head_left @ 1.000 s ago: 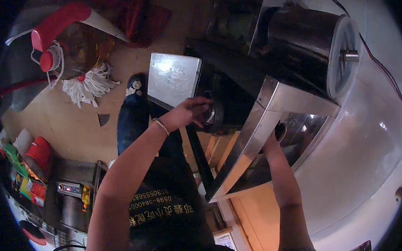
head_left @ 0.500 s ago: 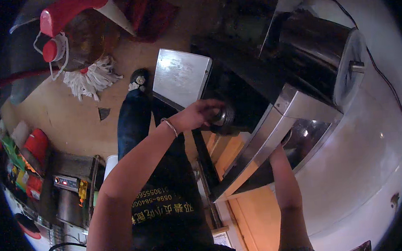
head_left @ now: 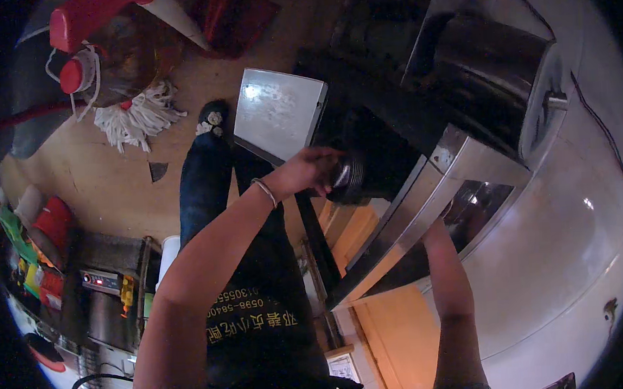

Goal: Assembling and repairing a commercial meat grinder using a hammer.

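So the left hand [head_left: 310, 172] is wrapped around a ribbed metal ring [head_left: 349, 182] at the dark machine [head_left: 387, 155], probably steadying it. Right hand disappears under the steel tray [head_left: 425, 210], so can't tell its grip.

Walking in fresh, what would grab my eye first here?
Probably the big shiny stainless-steel machine at upper right, with the left hand gripping a round dark metal part at its open front. The right hand is hidden under its steel panel. At upper left, a white mop head lies on the wooden floor.
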Available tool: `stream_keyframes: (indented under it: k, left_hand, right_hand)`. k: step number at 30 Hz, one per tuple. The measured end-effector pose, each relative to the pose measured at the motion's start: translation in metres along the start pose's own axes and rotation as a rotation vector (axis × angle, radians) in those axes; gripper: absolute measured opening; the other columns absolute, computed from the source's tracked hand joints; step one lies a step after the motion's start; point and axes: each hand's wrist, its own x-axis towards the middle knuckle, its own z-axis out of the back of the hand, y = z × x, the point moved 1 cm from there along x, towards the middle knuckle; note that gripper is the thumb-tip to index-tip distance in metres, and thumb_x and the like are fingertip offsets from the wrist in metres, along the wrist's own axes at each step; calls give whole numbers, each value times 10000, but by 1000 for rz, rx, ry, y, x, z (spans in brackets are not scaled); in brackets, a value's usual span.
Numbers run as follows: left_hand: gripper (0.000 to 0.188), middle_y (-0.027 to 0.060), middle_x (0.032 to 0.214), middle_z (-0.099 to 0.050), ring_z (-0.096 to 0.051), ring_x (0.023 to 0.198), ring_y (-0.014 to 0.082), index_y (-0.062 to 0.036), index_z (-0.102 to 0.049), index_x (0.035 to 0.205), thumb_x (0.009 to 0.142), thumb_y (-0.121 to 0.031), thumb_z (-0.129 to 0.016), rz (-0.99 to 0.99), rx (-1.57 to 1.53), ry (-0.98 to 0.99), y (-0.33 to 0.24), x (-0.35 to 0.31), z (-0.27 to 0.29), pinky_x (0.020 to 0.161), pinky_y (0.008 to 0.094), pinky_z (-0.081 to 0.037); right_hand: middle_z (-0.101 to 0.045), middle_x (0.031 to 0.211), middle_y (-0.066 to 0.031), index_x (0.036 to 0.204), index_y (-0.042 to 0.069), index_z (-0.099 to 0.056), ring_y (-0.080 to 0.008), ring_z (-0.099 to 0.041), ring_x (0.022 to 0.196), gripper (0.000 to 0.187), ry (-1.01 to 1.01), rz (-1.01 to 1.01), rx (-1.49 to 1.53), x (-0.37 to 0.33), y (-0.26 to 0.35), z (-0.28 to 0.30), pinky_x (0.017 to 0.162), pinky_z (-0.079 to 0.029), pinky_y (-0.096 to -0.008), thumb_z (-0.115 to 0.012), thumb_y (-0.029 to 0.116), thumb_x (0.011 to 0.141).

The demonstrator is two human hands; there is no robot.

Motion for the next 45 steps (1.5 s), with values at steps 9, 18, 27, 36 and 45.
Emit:
stream_keyframes:
  k: [9,18,27,36,45]
  left_hand:
    - [351,48,746,-561,-531,560,117,-57,-435,1151,887,-285,-476,41,53,-14,5,3,-6,461,243,-436]
    - [485,27,805,-550,-519,628,104,-78,-339,1270,799,-8,-431,-14,245,34,1,9,-14,501,242,-440]
    - [344,80,686,-568,-531,544,117,0,-488,1108,877,-254,-487,33,438,-277,9,4,-16,493,264,-440]
    - [279,84,758,-614,-552,601,97,-3,-524,1020,845,-218,-555,-205,166,-485,22,-44,-7,537,241,-455]
    - [291,30,961,-558,-534,817,94,-39,-496,1091,818,-106,-571,-461,325,-609,3,-136,-8,695,244,-462]
  right_hand:
    - [-590,965,-114,966,84,-576,-314,-550,910,291,-7,-36,-48,2,8,1,785,-437,-400,-496,280,767]
    - [-624,906,-119,914,79,-608,-324,-588,858,250,-25,-127,-73,-28,6,-6,743,-477,-395,-529,252,753]
    - [-570,894,-146,961,34,-557,-297,-567,766,313,-815,-167,718,-80,72,89,666,-468,-368,-666,68,670]
    - [-585,829,-95,967,12,-511,-210,-572,771,336,-782,-193,729,-59,84,92,737,-445,-304,-680,34,677]
    - [-526,829,-11,875,39,-526,-77,-478,721,160,-1008,-362,1287,-124,111,103,643,-393,-194,-623,35,748]
